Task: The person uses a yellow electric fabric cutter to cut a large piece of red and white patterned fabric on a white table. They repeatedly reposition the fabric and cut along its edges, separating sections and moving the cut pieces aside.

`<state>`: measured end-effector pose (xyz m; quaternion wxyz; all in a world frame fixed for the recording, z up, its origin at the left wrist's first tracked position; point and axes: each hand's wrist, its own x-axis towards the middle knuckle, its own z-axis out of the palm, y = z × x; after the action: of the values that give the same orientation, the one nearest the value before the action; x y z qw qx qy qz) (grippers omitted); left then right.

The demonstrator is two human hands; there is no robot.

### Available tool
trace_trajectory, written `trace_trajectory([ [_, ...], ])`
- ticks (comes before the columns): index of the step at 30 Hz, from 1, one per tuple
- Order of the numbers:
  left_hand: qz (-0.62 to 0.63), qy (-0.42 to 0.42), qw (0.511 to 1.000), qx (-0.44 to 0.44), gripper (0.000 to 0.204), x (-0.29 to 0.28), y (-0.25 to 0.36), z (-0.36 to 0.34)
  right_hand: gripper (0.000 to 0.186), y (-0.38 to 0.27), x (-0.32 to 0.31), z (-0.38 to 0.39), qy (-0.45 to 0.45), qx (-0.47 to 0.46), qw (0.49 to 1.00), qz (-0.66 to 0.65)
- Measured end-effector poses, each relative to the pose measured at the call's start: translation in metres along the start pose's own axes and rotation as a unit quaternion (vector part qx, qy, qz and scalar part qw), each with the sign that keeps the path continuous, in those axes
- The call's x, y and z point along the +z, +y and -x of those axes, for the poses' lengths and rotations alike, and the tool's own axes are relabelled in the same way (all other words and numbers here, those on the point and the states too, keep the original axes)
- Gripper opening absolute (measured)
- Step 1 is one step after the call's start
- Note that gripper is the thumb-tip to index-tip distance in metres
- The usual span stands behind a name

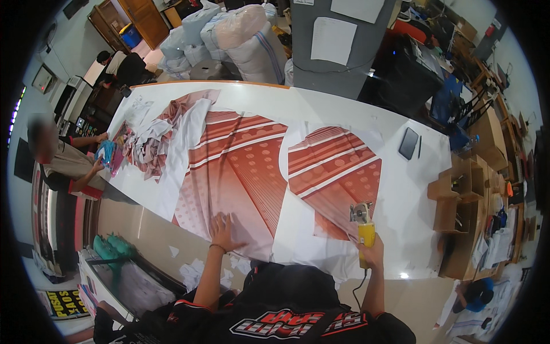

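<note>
Head-worn view, downward (wide fisheye)

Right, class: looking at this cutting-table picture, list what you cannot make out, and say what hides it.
Head view:
- Blade of the yellow electric cutter: too small, and the right hand covers the handle.
- Near edge of the red patterned fabric: under the left hand.
- Dark flat object at the table's far right: too small to identify.
- Co-worker's face: blurred.
</note>
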<state>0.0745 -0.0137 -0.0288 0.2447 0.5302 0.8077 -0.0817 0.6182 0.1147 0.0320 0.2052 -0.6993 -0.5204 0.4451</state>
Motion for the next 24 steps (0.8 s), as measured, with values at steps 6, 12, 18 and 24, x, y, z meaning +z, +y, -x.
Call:
trace_trajectory([
  [6,0.058,0.116,0.989,0.07,0.125,-0.011,0.0,-0.082,0.051,0.001,0.017,0.007,-0.006,-0.042,0.997,-0.07],
  [12,-0.013,0.104,0.994,-0.001,0.118,-0.049,0.017,-0.105,0.059,-0.025,0.054,0.013,-0.013,-0.063,0.997,-0.048],
  [18,0.078,0.244,0.949,0.183,0.062,-0.008,0.016,-0.105,0.067,-0.053,0.118,0.023,-0.055,-0.094,0.994,0.027],
  [24,0.139,0.187,0.927,0.293,0.043,0.015,0.11,-0.048,0.067,-0.085,0.167,0.032,-0.026,-0.084,0.989,0.121],
])
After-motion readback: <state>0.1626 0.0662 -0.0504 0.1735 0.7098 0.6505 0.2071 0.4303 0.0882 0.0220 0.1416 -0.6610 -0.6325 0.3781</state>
